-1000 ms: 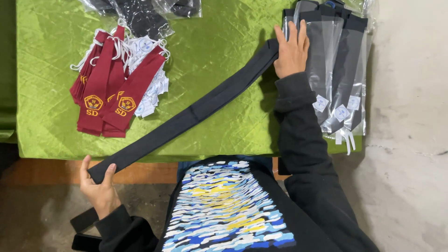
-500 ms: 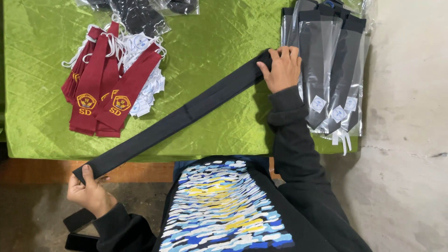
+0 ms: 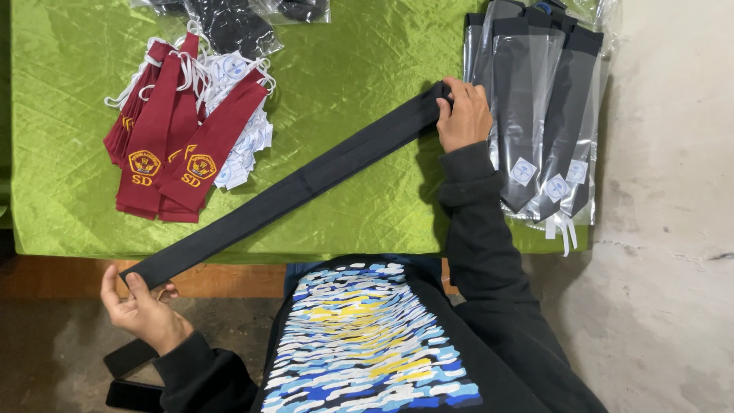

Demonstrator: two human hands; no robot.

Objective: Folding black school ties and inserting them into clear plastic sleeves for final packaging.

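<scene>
Black fabric, one long flat strip, runs slantwise across the middle of the frame, its long axis rising from lower left to upper right. Nearest, at the lower left and off the worktop, the left hand pinches the strip's low end, thumb on top and fingers under it, a tight grip on the cloth. Beside it at the bottom centre sits the person's dark top with a blue, white and yellow print.

Past the near edge of the worktop, which is covered in shiny green cloth, the strip lies flat over the green for most of its length. That near edge cuts straight across the frame just above the left hand; brown wood shows below it.

Left of the strip, in the upper left, lies a fan of dark red ties with gold crests, white tags and cords under them; they are near the strip but not touching it. Bare green lies open between them and the strip, and more below the strip toward the right sleeve.

At the upper right, the right hand closes over the strip's high end, holding it down. Just beyond that hand lies a stack of dark ties in clear sleeves, reaching the worktop's right edge, with grey floor past it. Dark bagged items sit along the top edge.
</scene>
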